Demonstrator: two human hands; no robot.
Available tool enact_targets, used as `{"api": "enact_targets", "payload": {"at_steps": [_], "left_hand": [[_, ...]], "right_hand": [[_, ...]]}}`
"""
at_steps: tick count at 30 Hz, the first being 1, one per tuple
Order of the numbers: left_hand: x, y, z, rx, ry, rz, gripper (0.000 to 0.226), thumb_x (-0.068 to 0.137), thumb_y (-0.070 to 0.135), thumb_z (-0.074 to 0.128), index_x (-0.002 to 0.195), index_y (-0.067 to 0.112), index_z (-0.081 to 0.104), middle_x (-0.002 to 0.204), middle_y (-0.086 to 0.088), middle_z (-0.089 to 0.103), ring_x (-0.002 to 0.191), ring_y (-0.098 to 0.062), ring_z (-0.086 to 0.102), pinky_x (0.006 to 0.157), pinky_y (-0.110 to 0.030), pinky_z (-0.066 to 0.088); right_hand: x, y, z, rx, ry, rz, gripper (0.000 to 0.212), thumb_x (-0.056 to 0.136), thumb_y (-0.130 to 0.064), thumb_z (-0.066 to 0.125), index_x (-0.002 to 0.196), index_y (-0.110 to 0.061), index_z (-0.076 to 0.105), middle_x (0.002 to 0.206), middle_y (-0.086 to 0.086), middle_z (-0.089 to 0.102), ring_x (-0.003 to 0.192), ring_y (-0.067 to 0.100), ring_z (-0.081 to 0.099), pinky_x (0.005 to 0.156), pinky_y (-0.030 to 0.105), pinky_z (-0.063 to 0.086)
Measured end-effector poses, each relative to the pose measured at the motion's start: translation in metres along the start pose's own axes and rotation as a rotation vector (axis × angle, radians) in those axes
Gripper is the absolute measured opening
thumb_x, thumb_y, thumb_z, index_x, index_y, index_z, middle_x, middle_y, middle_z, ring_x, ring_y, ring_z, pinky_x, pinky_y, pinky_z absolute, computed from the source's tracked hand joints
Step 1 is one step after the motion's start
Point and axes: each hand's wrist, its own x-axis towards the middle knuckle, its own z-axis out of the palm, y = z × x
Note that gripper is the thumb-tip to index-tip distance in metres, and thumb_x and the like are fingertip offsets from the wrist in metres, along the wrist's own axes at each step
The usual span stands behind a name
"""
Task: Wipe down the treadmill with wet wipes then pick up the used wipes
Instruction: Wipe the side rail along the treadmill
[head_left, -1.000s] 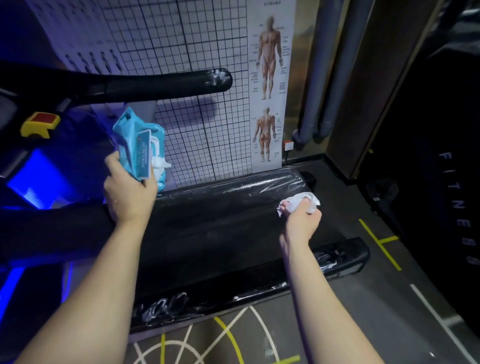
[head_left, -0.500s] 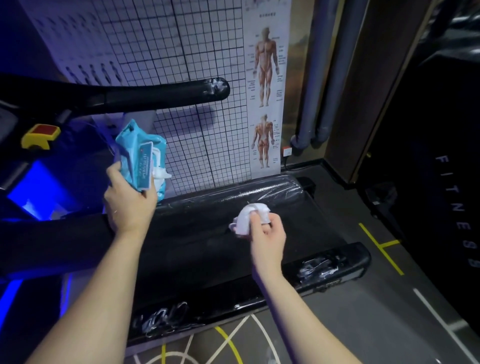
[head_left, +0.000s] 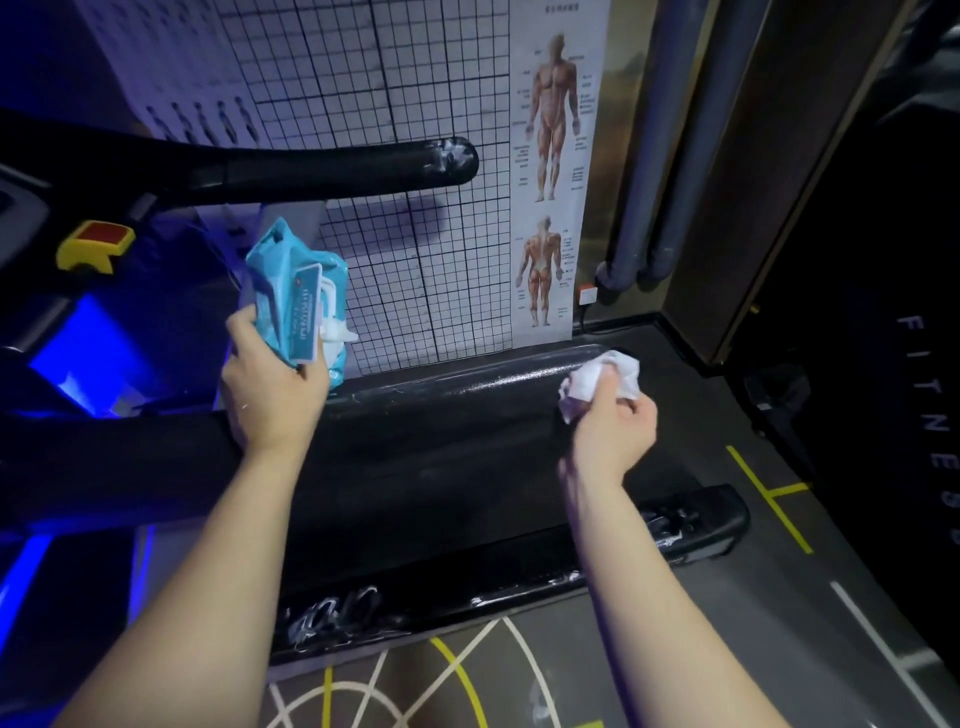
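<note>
left hand (head_left: 270, 384) is gripping a teal plastic wet-wipe pack (head_left: 295, 301) with its flap open, above the black treadmill belt (head_left: 441, 447) | right hand (head_left: 613, 426) is pinching a crumpled white wipe (head_left: 597, 382) over the belt's far right end

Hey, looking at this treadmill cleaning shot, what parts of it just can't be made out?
Head view only:
- Crumpled white wet wipe: its contact with the black treadmill belt is hidden by the right hand.
- Blue wet wipes pack: label print too small to read; the left hand covers its lower part.
- Treadmill console: cut off by the left edge, lost in darkness.
- Anatomy poster: captions too small.
</note>
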Motion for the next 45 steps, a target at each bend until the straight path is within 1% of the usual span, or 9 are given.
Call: {"api": "enact_targets", "payload": {"at_steps": [7, 10, 17, 25, 31, 34, 37, 41, 45], "left_hand": [[-0.002, 0.002, -0.001, 0.013, -0.005, 0.008, 0.049, 0.095, 0.029, 0.069, 0.137, 0.013, 0.049, 0.121, -0.028, 0.067, 0.107, -0.053, 0.063, 0.084, -0.055, 0.051], [-0.002, 0.0, -0.001, 0.002, -0.008, 0.019, 0.049, 0.095, 0.03, 0.07, 0.136, 0.015, 0.047, 0.121, -0.027, 0.067, 0.107, -0.051, 0.064, 0.085, -0.055, 0.052], [-0.003, 0.0, -0.001, 0.006, 0.004, 0.026, 0.052, 0.091, 0.041, 0.065, 0.135, 0.017, 0.048, 0.12, -0.029, 0.068, 0.106, -0.053, 0.063, 0.084, -0.057, 0.052], [0.0, -0.001, 0.0, 0.044, -0.03, 0.038, 0.049, 0.095, 0.031, 0.069, 0.136, 0.014, 0.047, 0.118, -0.03, 0.067, 0.105, -0.053, 0.064, 0.082, -0.056, 0.052], [-0.001, -0.001, 0.0, 0.029, -0.027, 0.04, 0.051, 0.094, 0.028, 0.07, 0.137, 0.012, 0.048, 0.12, -0.031, 0.068, 0.106, -0.054, 0.064, 0.083, -0.056, 0.051], [-0.001, -0.003, 0.001, 0.041, -0.022, 0.062, 0.051, 0.093, 0.028, 0.071, 0.136, 0.012, 0.048, 0.121, -0.031, 0.067, 0.105, -0.055, 0.063, 0.083, -0.056, 0.05], [-0.001, -0.004, 0.002, 0.044, -0.026, 0.078, 0.051, 0.093, 0.03, 0.072, 0.135, 0.012, 0.048, 0.122, -0.032, 0.066, 0.106, -0.056, 0.062, 0.083, -0.058, 0.05], [-0.001, -0.003, 0.002, 0.052, -0.029, 0.07, 0.051, 0.094, 0.031, 0.07, 0.135, 0.014, 0.048, 0.12, -0.031, 0.067, 0.105, -0.056, 0.062, 0.082, -0.058, 0.05], [-0.002, 0.001, 0.001, 0.049, -0.034, 0.047, 0.05, 0.094, 0.031, 0.071, 0.135, 0.012, 0.049, 0.117, -0.033, 0.068, 0.103, -0.056, 0.063, 0.08, -0.056, 0.05]], "right_hand": [[-0.005, -0.029, -0.037, -0.065, -0.03, -0.214, 0.011, 0.087, -0.02, 0.067, 0.09, -0.013, 0.059, 0.076, -0.012, 0.058, 0.067, 0.001, 0.056, 0.065, 0.016, 0.045], [-0.027, -0.021, -0.042, -0.137, -0.174, -0.297, 0.011, 0.085, -0.008, 0.066, 0.085, -0.012, 0.056, 0.068, -0.017, 0.051, 0.064, 0.002, 0.047, 0.062, 0.018, 0.04], [-0.048, 0.016, -0.022, -0.198, -0.457, -0.032, 0.007, 0.096, -0.023, 0.059, 0.097, -0.016, 0.058, 0.086, -0.006, 0.069, 0.081, 0.006, 0.067, 0.077, 0.03, 0.053], [0.025, -0.003, -0.021, -0.139, -0.15, -0.107, 0.043, 0.09, -0.036, 0.05, 0.098, 0.006, 0.06, 0.088, 0.018, 0.071, 0.068, 0.016, 0.063, 0.062, 0.03, 0.05], [0.046, -0.025, -0.041, -0.174, -0.123, -0.205, 0.037, 0.095, -0.032, 0.052, 0.095, 0.004, 0.058, 0.08, 0.002, 0.062, 0.07, 0.008, 0.057, 0.068, 0.026, 0.047], [0.023, -0.024, -0.054, -0.185, -0.038, -0.301, 0.013, 0.095, -0.019, 0.054, 0.099, -0.006, 0.052, 0.083, -0.006, 0.058, 0.074, -0.004, 0.057, 0.071, 0.014, 0.043], [-0.001, -0.011, -0.058, -0.16, -0.155, -0.31, 0.012, 0.091, -0.019, 0.057, 0.092, -0.027, 0.049, 0.089, 0.002, 0.064, 0.078, 0.012, 0.063, 0.071, 0.023, 0.048], [-0.015, 0.003, -0.038, -0.289, -0.36, -0.256, 0.006, 0.093, -0.011, 0.058, 0.096, -0.015, 0.053, 0.086, -0.009, 0.062, 0.075, -0.003, 0.06, 0.068, 0.016, 0.046], [-0.007, -0.001, -0.02, -0.279, -0.274, -0.259, 0.015, 0.098, -0.025, 0.058, 0.098, -0.012, 0.05, 0.084, -0.009, 0.056, 0.068, -0.008, 0.053, 0.062, 0.016, 0.04]]}}
